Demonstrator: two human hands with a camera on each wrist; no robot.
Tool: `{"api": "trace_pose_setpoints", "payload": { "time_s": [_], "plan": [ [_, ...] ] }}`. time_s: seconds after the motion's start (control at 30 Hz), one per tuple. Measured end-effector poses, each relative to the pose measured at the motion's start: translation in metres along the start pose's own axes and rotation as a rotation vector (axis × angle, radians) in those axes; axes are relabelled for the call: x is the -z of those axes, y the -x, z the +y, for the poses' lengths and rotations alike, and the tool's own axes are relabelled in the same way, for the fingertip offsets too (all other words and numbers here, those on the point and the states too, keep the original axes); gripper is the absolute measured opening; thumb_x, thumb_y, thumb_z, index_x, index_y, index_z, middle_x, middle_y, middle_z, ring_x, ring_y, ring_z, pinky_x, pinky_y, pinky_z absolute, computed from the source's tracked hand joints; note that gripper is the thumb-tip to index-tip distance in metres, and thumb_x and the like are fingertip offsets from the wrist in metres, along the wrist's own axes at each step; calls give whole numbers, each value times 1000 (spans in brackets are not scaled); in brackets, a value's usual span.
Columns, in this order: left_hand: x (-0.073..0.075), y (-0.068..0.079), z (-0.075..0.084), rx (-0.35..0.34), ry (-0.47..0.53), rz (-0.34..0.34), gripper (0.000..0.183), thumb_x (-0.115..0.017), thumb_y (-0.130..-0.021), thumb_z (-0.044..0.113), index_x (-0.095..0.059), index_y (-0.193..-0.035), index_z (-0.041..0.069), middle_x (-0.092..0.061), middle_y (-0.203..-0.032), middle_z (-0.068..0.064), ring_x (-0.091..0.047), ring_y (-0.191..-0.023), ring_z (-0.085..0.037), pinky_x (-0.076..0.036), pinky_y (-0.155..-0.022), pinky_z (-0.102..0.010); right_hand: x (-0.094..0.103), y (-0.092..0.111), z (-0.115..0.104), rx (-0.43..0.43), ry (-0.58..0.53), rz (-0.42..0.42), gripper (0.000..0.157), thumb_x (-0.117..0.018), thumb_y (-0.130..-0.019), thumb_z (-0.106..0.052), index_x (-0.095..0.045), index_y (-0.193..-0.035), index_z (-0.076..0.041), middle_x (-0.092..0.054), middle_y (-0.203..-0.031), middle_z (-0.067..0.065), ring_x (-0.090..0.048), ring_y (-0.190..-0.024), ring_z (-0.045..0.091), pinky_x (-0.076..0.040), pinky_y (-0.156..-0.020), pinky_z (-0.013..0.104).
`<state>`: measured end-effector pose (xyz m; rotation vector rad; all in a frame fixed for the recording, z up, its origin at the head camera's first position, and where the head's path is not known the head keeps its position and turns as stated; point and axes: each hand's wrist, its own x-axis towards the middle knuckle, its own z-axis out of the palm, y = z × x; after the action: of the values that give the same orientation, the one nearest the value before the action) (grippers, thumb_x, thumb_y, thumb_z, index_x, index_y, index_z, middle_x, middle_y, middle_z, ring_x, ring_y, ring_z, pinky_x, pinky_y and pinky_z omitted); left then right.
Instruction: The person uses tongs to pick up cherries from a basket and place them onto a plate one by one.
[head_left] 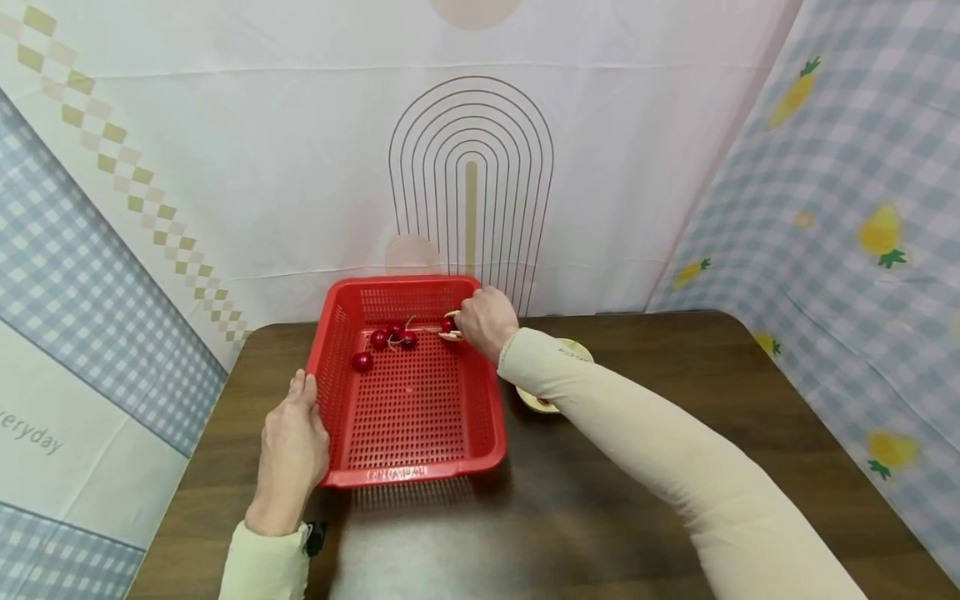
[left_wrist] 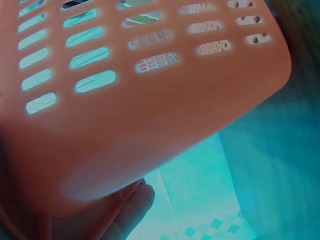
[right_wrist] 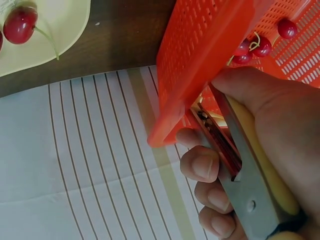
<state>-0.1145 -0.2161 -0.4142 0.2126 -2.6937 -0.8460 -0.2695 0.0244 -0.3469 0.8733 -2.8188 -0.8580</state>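
In the head view a red plastic basket (head_left: 408, 475) with perforated walls holds several dark red cherries (head_left: 378, 339), some with stems. My right hand (head_left: 487, 321) reaches over its right rim and grips a pair of metal tongs (right_wrist: 255, 200) with yellowish handles. Between the pale tong tips is a cherry (head_left: 447, 325), low in the basket; whether they pinch it firmly cannot be told. My left hand (head_left: 292, 446) rests with fairly straight fingers against the left rim. In the left wrist view the basket's outer wall (left_wrist: 165, 115) hides most of that hand.
Right of the basket stands a pale yellow plate (right_wrist: 65, 45) with a cherry (right_wrist: 20, 25) on it, partly covered by my right sleeve in the head view. Both stand on a dark wooden table (head_left: 600, 517). A patterned curtain (head_left: 300, 167) hangs behind the table.
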Motion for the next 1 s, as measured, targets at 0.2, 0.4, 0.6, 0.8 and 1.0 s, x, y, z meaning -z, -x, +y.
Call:
{"api": "trace_pose_setpoints", "payload": {
  "time_s": [0.2,0.4,0.6,0.8,1.0],
  "plan": [
    [1,0,0,7,4,-5,46,-46,-103,-2,-44,-149,-7,-37,-160,-23,-41,-145,-43,-39,-114,-60,1,1,0,6,9,-2,37,-46,-106,-16,-79,-89,-20,-77,-92,-2,-71,-87,17,-58,-80,30],
    [1,0,1,1,9,0,46,-46,-103,-2,-44,-149,-7,-37,-159,-24,-41,-145,-43,-39,-114,-60,3,6,4,14,6,22,37,-47,-105,-14,-78,-85,-21,-77,-90,-3,-70,-86,17,-57,-79,29],
    [1,0,1,-3,5,4,46,-46,-103,-3,-45,-148,-8,-38,-159,-24,-42,-144,-44,-39,-114,-61,5,12,12,15,-5,58,36,-50,-103,-11,-77,-81,-20,-78,-90,-2,-70,-86,18,-59,-79,31],
    [1,0,1,-10,-6,3,46,-46,-102,-3,-45,-148,-9,-38,-158,-25,-43,-144,-44,-40,-114,-61,2,19,21,19,-43,98,31,-55,-103,-19,-75,-79,-19,-76,-85,-1,-69,-82,20,-59,-76,32],
    [0,0,0,-20,-5,12,45,-47,-102,-3,-46,-147,-9,-40,-158,-26,-44,-143,-45,-41,-113,-61,1,28,27,35,-73,128,31,-61,-101,-29,-73,-76,-17,-74,-79,0,-67,-77,21,-58,-71,33]
  ]
}}
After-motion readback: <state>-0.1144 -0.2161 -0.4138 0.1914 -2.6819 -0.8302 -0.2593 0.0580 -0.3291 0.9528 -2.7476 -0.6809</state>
